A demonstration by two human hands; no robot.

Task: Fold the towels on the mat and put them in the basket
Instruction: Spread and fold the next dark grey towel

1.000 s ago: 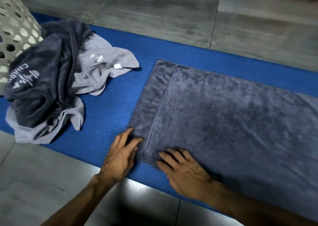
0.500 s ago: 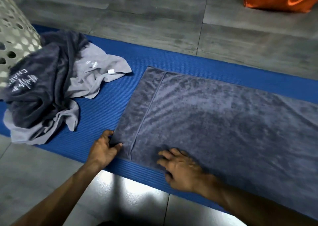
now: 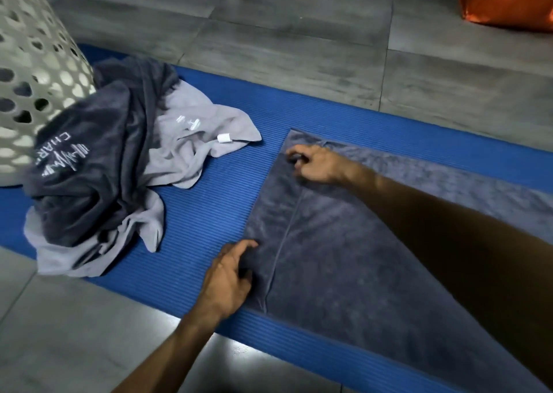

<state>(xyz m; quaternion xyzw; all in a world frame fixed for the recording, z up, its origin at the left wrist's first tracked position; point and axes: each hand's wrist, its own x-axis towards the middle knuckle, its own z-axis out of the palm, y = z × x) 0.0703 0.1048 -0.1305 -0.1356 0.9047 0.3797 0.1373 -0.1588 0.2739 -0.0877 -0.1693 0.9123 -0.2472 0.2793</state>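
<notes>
A dark grey towel (image 3: 344, 261) lies spread flat on the blue mat (image 3: 209, 213). My left hand (image 3: 227, 276) pinches the towel's near left corner at the mat's front. My right hand (image 3: 314, 165) reaches across the cloth, fingers curled on the far left corner. A crumpled pile sits to the left: a dark towel with white lettering (image 3: 89, 165) over a light grey towel (image 3: 191, 135). The pale perforated basket (image 3: 33, 63) stands at the far left, touching the pile.
Grey floor tiles (image 3: 284, 33) surround the mat. An orange bag (image 3: 508, 0) lies on the floor at the top right. Bare blue mat shows between the pile and the flat towel.
My right hand left the towel's near edge and moved across to the far left corner. My left hand stayed at the near left corner, taking hold of it.
</notes>
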